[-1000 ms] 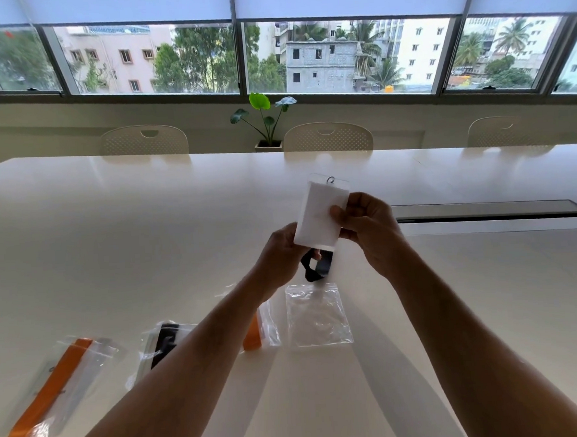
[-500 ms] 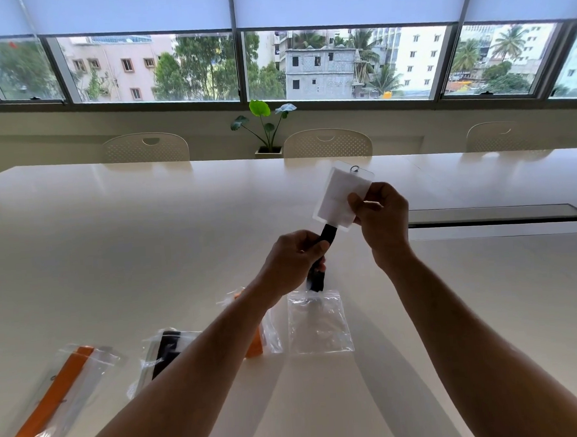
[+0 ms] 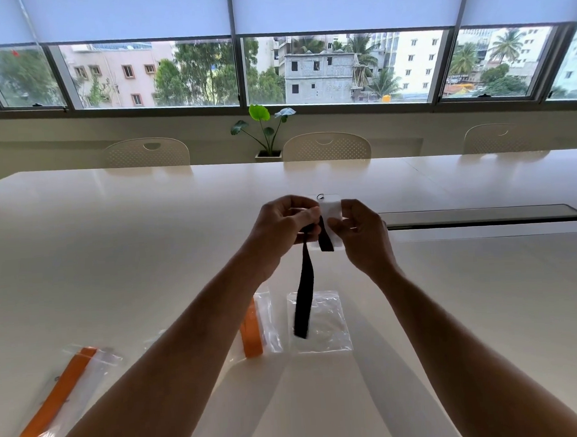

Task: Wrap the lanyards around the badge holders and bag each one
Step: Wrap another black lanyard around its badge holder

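Long white table (image 3: 120, 249) in a meeting room; window wall beyond, blinds half down, three pale chairs on the far side, a small potted plant (image 3: 265, 132) on the sill ledge.

Both hands raised above the table centre. Left hand (image 3: 282, 228) closed, fingers pinching the black lanyard (image 3: 304, 295) near its upper end. Right hand (image 3: 362, 234) curled around the right edge of the white badge holder (image 3: 332, 212), held upright between the two hands. One band of lanyard crosses the holder's face; the rest hangs straight down as a loose loop.

Loop's lower end hangs in front of an empty clear bag (image 3: 327, 324) lying flat on the table; contact cannot be judged.

Just left of it, a bagged orange lanyard (image 3: 252, 332), partly hidden by the left forearm. Another bagged orange one (image 3: 60, 397) lies far left, well apart.
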Action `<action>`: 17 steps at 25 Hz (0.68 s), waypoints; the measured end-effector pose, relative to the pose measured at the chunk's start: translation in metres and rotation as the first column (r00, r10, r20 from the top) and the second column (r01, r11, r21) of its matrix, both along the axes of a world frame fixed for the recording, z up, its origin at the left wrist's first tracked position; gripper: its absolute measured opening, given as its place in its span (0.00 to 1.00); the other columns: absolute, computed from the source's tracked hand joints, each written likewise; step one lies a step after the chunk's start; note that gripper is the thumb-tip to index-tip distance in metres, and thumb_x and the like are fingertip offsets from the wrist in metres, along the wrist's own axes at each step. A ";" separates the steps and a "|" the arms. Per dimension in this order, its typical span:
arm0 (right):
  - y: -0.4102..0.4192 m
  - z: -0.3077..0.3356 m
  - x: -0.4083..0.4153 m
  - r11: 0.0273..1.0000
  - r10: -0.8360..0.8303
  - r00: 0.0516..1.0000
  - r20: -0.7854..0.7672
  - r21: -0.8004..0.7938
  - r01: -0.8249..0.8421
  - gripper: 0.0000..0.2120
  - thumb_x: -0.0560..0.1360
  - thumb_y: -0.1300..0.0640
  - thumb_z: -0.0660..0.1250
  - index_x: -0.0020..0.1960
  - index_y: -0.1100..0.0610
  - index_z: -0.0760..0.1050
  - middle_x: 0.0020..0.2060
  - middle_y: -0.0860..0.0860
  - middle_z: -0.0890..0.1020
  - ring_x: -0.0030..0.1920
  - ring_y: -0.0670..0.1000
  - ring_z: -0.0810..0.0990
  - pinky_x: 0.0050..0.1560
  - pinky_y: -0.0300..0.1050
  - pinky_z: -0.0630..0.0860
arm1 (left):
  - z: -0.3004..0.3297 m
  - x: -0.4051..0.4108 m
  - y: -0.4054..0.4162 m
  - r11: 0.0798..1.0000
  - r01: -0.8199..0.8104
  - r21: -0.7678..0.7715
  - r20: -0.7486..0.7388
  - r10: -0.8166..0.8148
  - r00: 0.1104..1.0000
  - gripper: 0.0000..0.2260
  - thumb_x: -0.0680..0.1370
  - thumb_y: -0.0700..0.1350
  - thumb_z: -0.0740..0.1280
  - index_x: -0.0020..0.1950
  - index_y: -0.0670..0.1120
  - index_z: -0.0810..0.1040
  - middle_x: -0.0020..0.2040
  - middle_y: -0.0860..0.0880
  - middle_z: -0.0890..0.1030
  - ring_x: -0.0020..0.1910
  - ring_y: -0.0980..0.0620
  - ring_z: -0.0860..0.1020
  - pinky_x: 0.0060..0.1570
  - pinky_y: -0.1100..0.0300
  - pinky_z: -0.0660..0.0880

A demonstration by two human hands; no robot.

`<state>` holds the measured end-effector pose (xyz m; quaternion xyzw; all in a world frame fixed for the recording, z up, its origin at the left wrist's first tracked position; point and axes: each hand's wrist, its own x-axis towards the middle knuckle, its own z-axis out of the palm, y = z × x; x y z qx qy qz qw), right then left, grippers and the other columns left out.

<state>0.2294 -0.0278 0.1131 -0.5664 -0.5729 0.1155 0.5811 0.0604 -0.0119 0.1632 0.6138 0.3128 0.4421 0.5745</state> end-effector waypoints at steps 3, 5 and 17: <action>-0.003 -0.004 -0.002 0.998 0.057 0.998 0.003 -0.021 -0.057 0.12 0.76 0.61 0.70 0.58 0.53 0.79 0.45 0.43 0.84 0.41 0.34 0.81 0.38 0.26 0.73 | 0.007 -0.004 0.003 1.000 -0.024 0.013 0.021 0.024 0.999 0.04 0.75 0.36 0.70 0.48 0.42 0.82 0.43 0.43 0.83 0.41 0.47 0.83 0.44 0.59 0.80; -0.006 -0.006 -0.005 0.994 0.097 0.995 0.010 -0.042 -0.097 0.12 0.77 0.60 0.69 0.59 0.51 0.78 0.45 0.44 0.84 0.42 0.34 0.82 0.38 0.26 0.73 | 0.010 -0.006 0.005 0.995 -0.062 0.078 0.006 0.061 0.998 0.06 0.73 0.35 0.72 0.48 0.43 0.82 0.45 0.43 0.84 0.44 0.46 0.84 0.46 0.57 0.81; -0.018 -0.004 -0.008 0.959 0.272 0.962 -0.006 -0.079 -0.272 0.13 0.76 0.61 0.70 0.48 0.41 0.75 0.40 0.53 0.86 0.42 0.56 0.84 0.46 0.55 0.80 | 0.025 -0.009 0.020 0.725 -0.119 0.679 -0.407 0.506 0.761 0.04 0.77 0.44 0.69 0.48 0.45 0.81 0.41 0.53 0.79 0.41 0.58 0.76 0.37 0.75 0.65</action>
